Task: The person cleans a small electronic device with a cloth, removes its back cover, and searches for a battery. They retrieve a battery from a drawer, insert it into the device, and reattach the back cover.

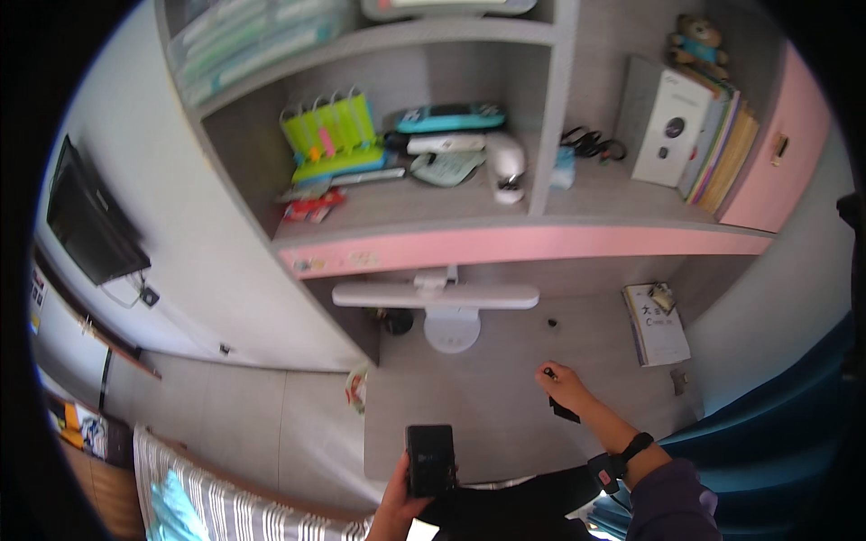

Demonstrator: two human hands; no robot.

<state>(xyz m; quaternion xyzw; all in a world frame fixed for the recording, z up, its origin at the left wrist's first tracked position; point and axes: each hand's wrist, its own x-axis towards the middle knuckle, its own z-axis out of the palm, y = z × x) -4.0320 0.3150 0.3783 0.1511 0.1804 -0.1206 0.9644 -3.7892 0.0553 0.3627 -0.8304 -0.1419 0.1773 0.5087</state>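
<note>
My left hand is wrapped round a dark phone, held upright at the desk's near edge. Over the middle right of the desk, my right hand is closed, with a small black tip showing at its fingers. Below that hand a flat black piece sticks out; I cannot tell whether it belongs to the same thing. A black band with a small box sits round my right wrist.
A white lamp stands at the desk's back, with a small black round thing to its right. Books lie at the right. Shelves overhang the desk. A teal curtain hangs at right, a striped bed lower left.
</note>
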